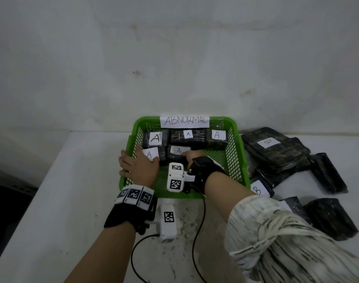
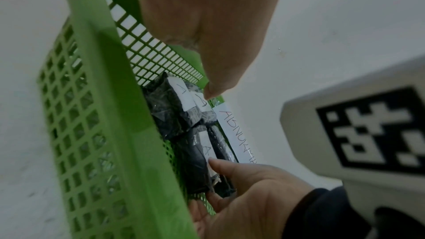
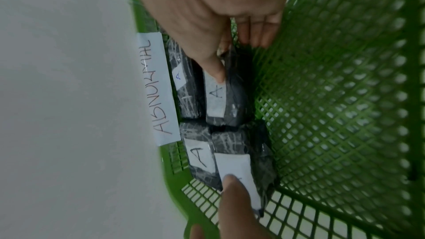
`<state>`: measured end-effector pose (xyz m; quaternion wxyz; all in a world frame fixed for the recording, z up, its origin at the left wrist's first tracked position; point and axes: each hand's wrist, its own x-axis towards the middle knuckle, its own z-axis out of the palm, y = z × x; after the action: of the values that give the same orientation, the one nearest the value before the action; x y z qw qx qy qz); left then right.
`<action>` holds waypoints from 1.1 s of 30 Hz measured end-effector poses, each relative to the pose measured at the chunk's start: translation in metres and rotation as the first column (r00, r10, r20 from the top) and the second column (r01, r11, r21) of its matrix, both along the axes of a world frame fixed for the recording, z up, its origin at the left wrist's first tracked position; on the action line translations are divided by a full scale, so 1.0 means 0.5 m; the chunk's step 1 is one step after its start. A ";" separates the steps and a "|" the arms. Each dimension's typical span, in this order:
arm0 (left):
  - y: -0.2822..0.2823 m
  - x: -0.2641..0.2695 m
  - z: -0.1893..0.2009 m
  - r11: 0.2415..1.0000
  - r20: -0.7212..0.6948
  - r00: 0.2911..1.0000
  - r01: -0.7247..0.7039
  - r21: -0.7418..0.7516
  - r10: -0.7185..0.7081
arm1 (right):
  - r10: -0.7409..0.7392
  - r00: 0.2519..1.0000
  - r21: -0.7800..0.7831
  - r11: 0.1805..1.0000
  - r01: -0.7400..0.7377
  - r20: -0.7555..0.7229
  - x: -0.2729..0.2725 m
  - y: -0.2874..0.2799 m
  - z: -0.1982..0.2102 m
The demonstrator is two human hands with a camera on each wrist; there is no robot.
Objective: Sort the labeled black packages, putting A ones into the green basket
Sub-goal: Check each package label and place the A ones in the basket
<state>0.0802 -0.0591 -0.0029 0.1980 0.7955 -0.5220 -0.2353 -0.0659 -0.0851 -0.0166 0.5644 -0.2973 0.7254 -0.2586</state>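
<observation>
White paper sign (image 1: 184, 121) taped to far rim of green basket (image 1: 238, 160) reads "ABNORMAL", handwritten in dark ink. Five black pkgs in basket, each w/ white label: back-left pkg (image 1: 155, 138) big black "A"; back-middle pkg (image 1: 188, 135) small blue "A"; back-right pkg (image 1: 217, 136) black "A"; front-left pkg (image 1: 152, 154) "A", partly under a thumb; front-middle pkg (image 1: 178, 151) "A". Outside basket, right side: top pkg of stack (image 1: 270, 144) label "B", seen upside down; lower pkg (image 1: 260, 188) label "B". Square black-white coded markers on wrist units, not readable as text.
</observation>
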 end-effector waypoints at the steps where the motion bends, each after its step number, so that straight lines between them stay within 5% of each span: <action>1: 0.002 -0.001 0.002 1.000 0.003 1.000 0.008 0.005 -0.008 | -0.011 0.998 0.023 1.000 0.010 0.063 -0.007 0.001 -0.004; 5: 0.006 -0.003 0.010 0.999 0.003 1.000 0.022 0.034 -0.022 | -0.036 0.989 -0.001 0.999 0.037 0.146 -0.025 0.018 -0.015; 13: 0.044 -0.062 0.042 0.993 0.015 0.994 0.111 0.039 -0.112 | -0.122 0.981 -0.185 0.971 0.149 0.150 -0.092 0.050 0.107; 18: 0.115 -0.184 0.060 0.939 -0.022 0.939 0.344 0.013 -0.344 | -0.210 0.969 -0.478 0.843 0.246 0.128 -0.184 0.108 0.182; 21: 0.164 -0.264 0.053 0.881 -0.042 0.881 0.472 0.033 -0.471 | -0.398 0.916 -0.589 0.753 0.294 -0.051 -0.268 0.142 0.174; 26: 0.199 -0.363 0.034 0.771 -0.090 0.782 0.623 0.135 -0.616 | -0.503 0.788 -0.480 0.821 0.308 -0.355 -0.416 0.212 0.127; 33: 0.192 -0.416 0.022 0.770 -0.042 0.797 0.594 0.231 -0.602 | -0.397 0.726 -0.235 0.918 0.320 -0.561 -0.520 0.250 0.069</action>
<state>-0.1278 0.0371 0.0083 0.0095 0.6096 -0.7199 -0.3318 -0.3258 0.0401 0.0180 0.2263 -0.2515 0.8921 -0.2995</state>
